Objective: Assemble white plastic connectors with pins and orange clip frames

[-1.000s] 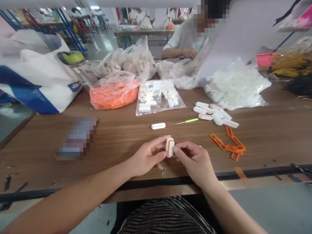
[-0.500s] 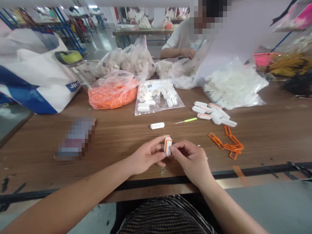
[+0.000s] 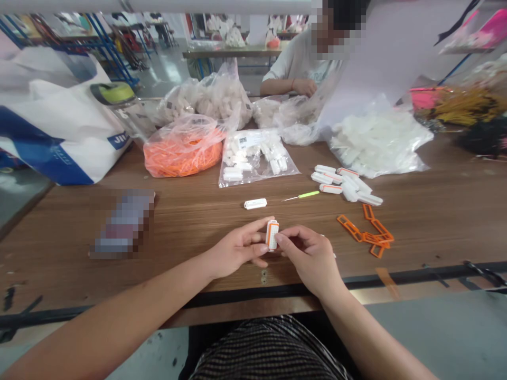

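I read the left hand and right hand as grasping a small white plastic block with an orange rectangular frame, pinched between the fingers above the brown woodgrain surface. It should handle light and stiff (smooth, so possibly slippery); take hold at its long edges.
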Tool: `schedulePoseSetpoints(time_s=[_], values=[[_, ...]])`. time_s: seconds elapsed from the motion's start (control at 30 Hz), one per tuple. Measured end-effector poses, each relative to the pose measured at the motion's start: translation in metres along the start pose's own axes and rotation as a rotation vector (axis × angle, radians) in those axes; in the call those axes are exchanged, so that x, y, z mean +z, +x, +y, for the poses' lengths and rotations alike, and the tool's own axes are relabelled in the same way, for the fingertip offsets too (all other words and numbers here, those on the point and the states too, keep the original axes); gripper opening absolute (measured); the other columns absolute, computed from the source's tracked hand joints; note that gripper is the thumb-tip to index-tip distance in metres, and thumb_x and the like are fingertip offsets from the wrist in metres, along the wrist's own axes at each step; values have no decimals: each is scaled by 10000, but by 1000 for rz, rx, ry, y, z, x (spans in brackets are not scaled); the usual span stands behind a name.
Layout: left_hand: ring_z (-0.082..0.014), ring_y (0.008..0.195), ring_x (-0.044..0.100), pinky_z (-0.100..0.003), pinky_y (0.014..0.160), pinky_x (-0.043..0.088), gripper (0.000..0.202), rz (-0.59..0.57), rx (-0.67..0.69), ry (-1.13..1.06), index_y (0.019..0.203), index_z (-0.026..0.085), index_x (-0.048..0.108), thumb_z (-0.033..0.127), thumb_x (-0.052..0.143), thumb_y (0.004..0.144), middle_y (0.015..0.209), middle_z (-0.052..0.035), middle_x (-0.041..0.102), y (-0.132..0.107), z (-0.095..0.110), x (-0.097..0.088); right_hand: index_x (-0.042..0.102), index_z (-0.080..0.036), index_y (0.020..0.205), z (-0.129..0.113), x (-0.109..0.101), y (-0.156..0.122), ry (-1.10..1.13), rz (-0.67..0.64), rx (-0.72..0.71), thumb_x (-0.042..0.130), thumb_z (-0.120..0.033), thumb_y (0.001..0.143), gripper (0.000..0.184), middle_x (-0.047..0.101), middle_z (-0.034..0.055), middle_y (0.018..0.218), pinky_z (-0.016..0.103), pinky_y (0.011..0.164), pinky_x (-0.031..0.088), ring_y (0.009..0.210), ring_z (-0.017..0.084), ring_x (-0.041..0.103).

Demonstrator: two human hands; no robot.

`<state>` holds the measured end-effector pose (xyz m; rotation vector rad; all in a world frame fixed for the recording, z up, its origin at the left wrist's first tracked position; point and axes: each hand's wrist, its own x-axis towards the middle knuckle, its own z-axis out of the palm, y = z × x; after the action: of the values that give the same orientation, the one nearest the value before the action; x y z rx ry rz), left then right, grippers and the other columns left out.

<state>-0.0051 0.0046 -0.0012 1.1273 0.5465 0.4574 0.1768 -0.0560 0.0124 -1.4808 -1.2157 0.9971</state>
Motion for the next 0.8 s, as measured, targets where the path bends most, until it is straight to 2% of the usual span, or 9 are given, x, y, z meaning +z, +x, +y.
schedulePoseSetpoints(time_s=[0.23,0.4,0.5,0.63,0.8], values=[[-250,1078,599,-254,699,577,587,70,35,-12,1434,252,406,168,606,889,1173,-110,635,2,-6,5,687,-199,747,1,1,1,-16,-9,24,656,-374,807,188,730,45,732,375,691,546,677,192,672],[-215,1018,609,-254,720,566,677,83,-11,-1,1468,266,304,154,600,870,1125,-96,624,2,1,5,717,-213,805,-2,0,2,-7,-71,20,651,-317,796,123,747,43,813,369,738,542,754,192,688],[-216,1032,594,-251,722,556,723,84,-12,15,1482,279,263,147,602,857,1131,-98,616,1,5,6,718,-218,825,-1,-1,3,20,-86,4,665,-268,764,94,743,29,799,345,716,542,728,177,686],[-219,1032,586,-260,725,552,684,85,3,39,1468,287,310,155,592,859,1136,-93,615,0,6,7,707,-218,819,3,-1,2,29,-72,-26,659,-232,748,87,727,16,780,318,685,533,692,154,666],[-192,989,597,-255,727,554,614,85,22,71,1434,298,386,158,585,871,1102,-73,630,1,2,5,682,-205,772,7,1,3,15,-70,11,654,-229,729,56,711,8,712,303,633,516,639,146,640]])
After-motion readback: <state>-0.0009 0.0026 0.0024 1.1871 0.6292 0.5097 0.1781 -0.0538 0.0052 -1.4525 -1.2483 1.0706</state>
